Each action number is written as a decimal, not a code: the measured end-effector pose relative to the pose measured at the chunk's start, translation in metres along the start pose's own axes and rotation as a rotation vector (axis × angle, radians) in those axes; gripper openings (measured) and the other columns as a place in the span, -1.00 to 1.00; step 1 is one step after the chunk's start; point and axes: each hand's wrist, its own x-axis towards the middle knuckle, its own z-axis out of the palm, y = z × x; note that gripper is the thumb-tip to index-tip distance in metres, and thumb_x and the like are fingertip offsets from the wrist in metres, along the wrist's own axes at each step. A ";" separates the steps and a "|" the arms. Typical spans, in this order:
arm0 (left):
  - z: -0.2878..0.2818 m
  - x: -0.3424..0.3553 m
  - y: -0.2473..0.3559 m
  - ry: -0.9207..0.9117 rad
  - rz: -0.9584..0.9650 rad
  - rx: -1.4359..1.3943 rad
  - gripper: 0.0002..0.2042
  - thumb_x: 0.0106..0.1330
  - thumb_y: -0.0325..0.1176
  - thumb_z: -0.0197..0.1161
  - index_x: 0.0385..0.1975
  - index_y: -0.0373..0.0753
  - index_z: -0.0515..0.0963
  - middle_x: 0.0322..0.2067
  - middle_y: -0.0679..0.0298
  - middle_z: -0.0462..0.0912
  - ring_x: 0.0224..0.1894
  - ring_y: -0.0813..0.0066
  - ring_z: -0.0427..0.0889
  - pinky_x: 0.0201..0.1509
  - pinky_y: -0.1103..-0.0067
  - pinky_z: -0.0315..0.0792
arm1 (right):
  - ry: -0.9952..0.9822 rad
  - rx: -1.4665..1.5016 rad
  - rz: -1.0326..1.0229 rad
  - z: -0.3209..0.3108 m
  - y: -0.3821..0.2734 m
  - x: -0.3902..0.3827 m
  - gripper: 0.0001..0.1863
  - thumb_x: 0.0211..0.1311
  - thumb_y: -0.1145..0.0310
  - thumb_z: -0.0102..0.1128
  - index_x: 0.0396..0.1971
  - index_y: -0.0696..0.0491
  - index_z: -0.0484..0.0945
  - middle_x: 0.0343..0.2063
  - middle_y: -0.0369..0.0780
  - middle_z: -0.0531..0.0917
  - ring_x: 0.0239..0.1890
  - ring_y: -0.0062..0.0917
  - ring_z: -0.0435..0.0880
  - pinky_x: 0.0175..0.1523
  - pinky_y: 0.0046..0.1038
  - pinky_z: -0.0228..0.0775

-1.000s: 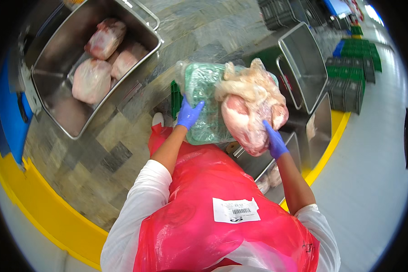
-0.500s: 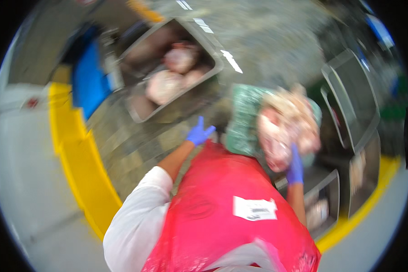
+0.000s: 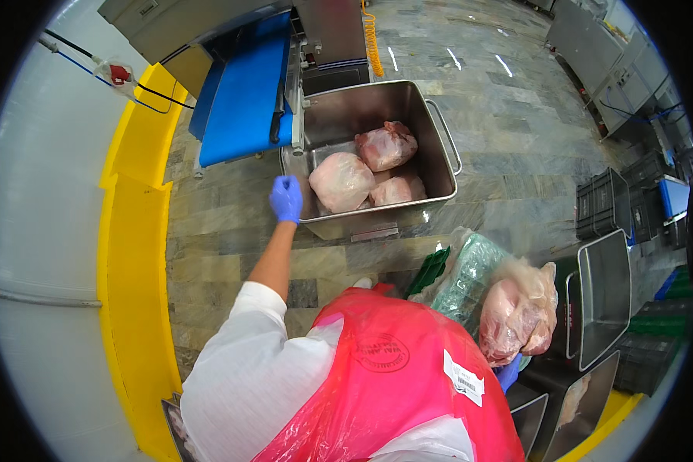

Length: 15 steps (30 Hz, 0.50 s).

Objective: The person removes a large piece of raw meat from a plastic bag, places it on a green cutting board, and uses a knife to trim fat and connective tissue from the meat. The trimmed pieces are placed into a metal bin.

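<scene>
Beside the left side of the steel bin (image 3: 359,221), my left hand (image 3: 286,199) in a blue glove has its fingers curled; whatever they may grip is hidden. That bin holds several pale, wrapped meat pieces (image 3: 339,182). At lower right, my right hand (image 3: 509,371) shows partly under a large piece of bagged raw meat (image 3: 516,308), its fingers hidden. The meat lies against a plastic-wrapped green tray (image 3: 473,273), with a dark green crate (image 3: 427,274) beside it.
A blue conveyor (image 3: 242,100) on a machine overhangs the bin's left corner. A yellow barrier (image 3: 131,292) runs along the left wall. More steel bins (image 3: 607,296) and plastic crates (image 3: 600,200) line the right. A tiled floor (image 3: 485,108) stretches behind.
The view has swung left. My left hand has left the green tray and moved beside the steel bin, fingers now curled. My right hand and the bagged meat now appear lower right, more hidden.
</scene>
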 end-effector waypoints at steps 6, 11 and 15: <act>0.023 0.155 0.011 0.033 0.217 0.230 -0.69 0.34 -0.09 0.28 -0.18 -0.23 0.59 -0.17 -0.06 0.69 -0.10 -0.09 0.67 -0.02 0.13 0.52 | 0.543 -0.557 -0.468 0.023 -0.017 -0.043 -0.31 0.47 0.04 0.18 0.22 0.42 0.41 0.19 0.14 0.56 0.12 -0.17 0.62 0.25 -0.22 0.42; 0.048 0.208 0.024 -0.154 0.199 0.604 -0.61 0.32 -0.09 0.28 -0.09 -0.31 0.57 -0.10 -0.15 0.68 -0.01 -0.15 0.66 0.06 0.14 0.55 | 0.599 -0.631 -0.686 0.031 -0.011 -0.092 -0.38 0.45 0.14 0.24 0.25 0.36 0.44 0.20 0.12 0.55 0.23 -0.18 0.55 0.37 -0.26 0.33; 0.050 0.228 0.021 -0.305 0.109 0.482 -0.62 0.31 -0.21 0.16 -0.01 -0.38 0.52 0.03 -0.26 0.62 0.09 -0.22 0.63 0.16 0.09 0.51 | 0.538 -0.675 -0.700 0.043 -0.008 -0.140 -0.48 0.46 0.20 0.21 0.19 0.32 0.50 0.13 0.07 0.61 0.17 -0.21 0.60 0.31 -0.29 0.38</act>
